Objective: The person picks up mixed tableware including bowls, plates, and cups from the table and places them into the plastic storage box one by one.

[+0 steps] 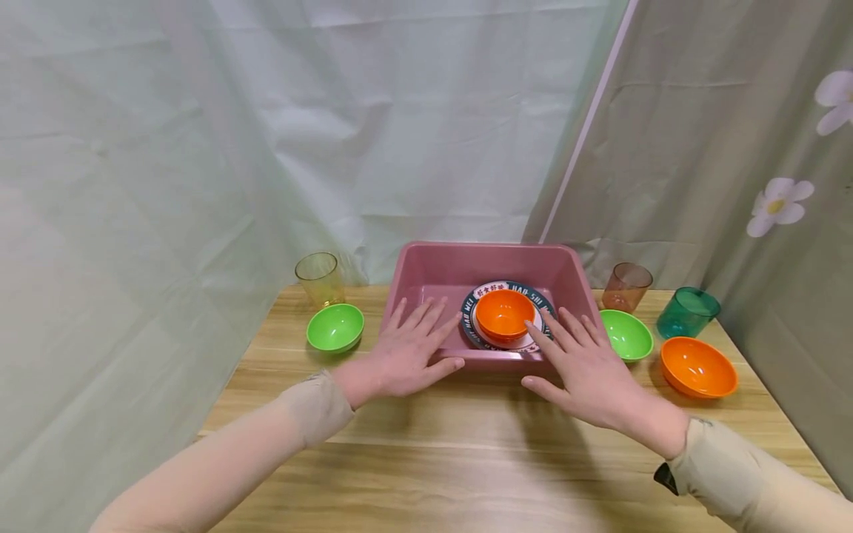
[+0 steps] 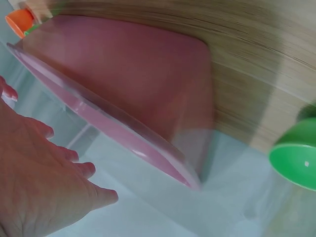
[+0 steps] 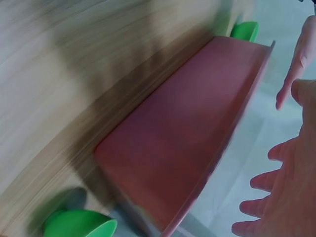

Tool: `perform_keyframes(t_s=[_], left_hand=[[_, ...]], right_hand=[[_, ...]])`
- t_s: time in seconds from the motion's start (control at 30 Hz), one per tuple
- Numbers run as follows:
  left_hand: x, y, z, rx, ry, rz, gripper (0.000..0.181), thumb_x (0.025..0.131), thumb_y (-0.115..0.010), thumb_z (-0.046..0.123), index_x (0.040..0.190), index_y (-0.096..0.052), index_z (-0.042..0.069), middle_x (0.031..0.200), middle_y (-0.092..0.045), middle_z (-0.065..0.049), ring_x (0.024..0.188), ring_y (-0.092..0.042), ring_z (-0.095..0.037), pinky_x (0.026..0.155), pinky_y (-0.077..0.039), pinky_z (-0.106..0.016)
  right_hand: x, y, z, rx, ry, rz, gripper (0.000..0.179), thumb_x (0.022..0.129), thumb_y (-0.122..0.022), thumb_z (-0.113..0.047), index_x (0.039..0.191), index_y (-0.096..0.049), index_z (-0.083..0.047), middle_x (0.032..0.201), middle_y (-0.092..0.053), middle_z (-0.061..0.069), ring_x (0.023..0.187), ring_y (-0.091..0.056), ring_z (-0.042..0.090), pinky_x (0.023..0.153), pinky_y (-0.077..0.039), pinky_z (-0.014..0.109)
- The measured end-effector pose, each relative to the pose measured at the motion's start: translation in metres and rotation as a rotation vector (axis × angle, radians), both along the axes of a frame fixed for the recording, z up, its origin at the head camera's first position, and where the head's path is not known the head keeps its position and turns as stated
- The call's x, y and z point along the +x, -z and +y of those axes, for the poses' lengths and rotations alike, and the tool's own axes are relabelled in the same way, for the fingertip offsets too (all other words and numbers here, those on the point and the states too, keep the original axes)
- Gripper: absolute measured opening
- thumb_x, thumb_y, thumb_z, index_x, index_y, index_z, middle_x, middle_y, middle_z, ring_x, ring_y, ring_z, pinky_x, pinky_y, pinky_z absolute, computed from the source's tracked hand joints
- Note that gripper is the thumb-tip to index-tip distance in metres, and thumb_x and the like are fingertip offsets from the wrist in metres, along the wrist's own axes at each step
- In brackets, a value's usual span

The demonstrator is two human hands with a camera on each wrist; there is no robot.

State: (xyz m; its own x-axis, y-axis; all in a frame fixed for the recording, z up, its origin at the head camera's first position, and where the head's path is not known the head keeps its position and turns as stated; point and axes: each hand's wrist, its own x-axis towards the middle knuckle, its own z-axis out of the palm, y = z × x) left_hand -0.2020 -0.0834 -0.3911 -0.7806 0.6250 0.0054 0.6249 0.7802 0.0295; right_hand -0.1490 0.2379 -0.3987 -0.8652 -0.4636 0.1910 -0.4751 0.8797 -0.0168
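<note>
A pink rectangular basin [image 1: 489,255] stands on the wooden table; inside it lies a patterned plate [image 1: 469,326] with stacked orange bowls [image 1: 504,312] on top. My left hand [image 1: 409,355], fingers spread and straight, hovers by the basin's near left corner. Over the near right corner is my right hand [image 1: 586,370], also spread, holding nothing. In the left wrist view, the left hand [image 2: 44,173] is apart from the basin wall [image 2: 133,74]. The right wrist view likewise shows a gap between the right hand [image 3: 286,182] and the basin [image 3: 177,123].
Left of the basin are a green bowl [image 1: 335,328] and a yellow cup [image 1: 320,280]. To its right stand a second green bowl [image 1: 626,335], a reddish cup [image 1: 626,287], a teal cup [image 1: 688,312] and an orange bowl [image 1: 698,367]. Curtains [image 1: 433,133] hang behind the table.
</note>
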Motion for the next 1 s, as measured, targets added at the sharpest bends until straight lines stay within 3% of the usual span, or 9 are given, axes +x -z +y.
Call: perform_keyframes(t_s=[0.17, 0.37, 0.73, 1.0], left_hand=[[-0.002, 0.0, -0.02, 0.035, -0.023, 0.024, 0.084, 0.1, -0.024, 0.075, 0.165, -0.017, 0.024, 0.171, -0.001, -0.006, 0.157, 0.002, -0.029, 0.121, 0.007, -0.059], [-0.001, 0.002, -0.046, 0.081, -0.092, 0.006, 0.082, 0.101, -0.028, 0.073, 0.165, -0.016, 0.024, 0.171, -0.002, -0.007, 0.157, -0.001, -0.03, 0.121, 0.004, -0.061], [0.001, 0.009, -0.086, 0.105, -0.189, 0.001, 0.081, 0.103, -0.03, 0.069, 0.165, -0.02, 0.018, 0.17, -0.009, -0.013, 0.156, -0.004, -0.035, 0.12, 0.001, -0.065], [-0.002, 0.019, -0.131, 0.203, -0.302, 0.007, 0.079, 0.105, -0.038, 0.061, 0.163, -0.025, 0.01, 0.167, -0.019, -0.022, 0.152, -0.014, -0.046, 0.116, -0.002, -0.072]], right_hand=[[-0.004, -0.001, -0.014, 0.008, -0.031, -0.008, 0.092, 0.094, -0.037, -0.081, 0.161, -0.036, -0.018, 0.167, -0.025, 0.013, 0.155, -0.01, 0.038, 0.123, -0.007, 0.058], [-0.006, -0.003, -0.035, -0.011, -0.083, 0.002, 0.089, 0.096, -0.035, -0.079, 0.161, -0.035, -0.018, 0.165, -0.031, 0.013, 0.155, -0.012, 0.039, 0.123, -0.008, 0.057], [-0.009, -0.005, -0.072, -0.033, -0.153, -0.01, 0.086, 0.097, -0.033, -0.078, 0.164, -0.026, -0.025, 0.168, -0.024, 0.008, 0.155, -0.012, 0.037, 0.124, -0.01, 0.056], [-0.015, -0.006, -0.109, -0.023, -0.258, 0.023, 0.084, 0.098, -0.035, -0.076, 0.164, -0.028, -0.024, 0.169, -0.021, 0.008, 0.156, -0.01, 0.036, 0.124, -0.008, 0.054]])
